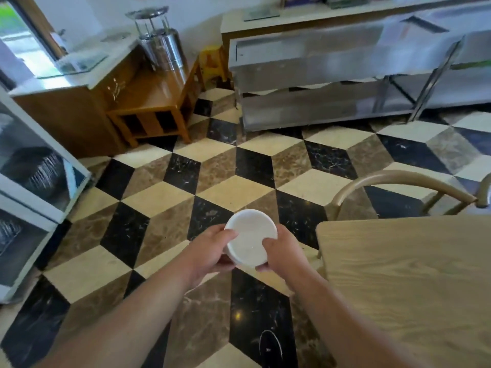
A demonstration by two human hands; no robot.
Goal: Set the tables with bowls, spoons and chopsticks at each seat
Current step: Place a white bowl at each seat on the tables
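A stack of white bowls [249, 237] is held in front of me above the tiled floor, seen from the top; how many are in it I cannot tell. My left hand [210, 251] grips its left side with the thumb over the rim. My right hand [281, 252] grips its right side, thumb on the rim too. A light wooden table [414, 282] stands just to the right of my hands, its top bare in view. No spoons or chopsticks show.
A curved-back chair [398, 181] sits at the table's far side. A glass-door cabinet [32, 181] stands at left. Ahead are a wooden counter [69, 110], a steel urn [162, 49] on a low wooden stand and a steel work table [332, 75]. Patterned floor lies between.
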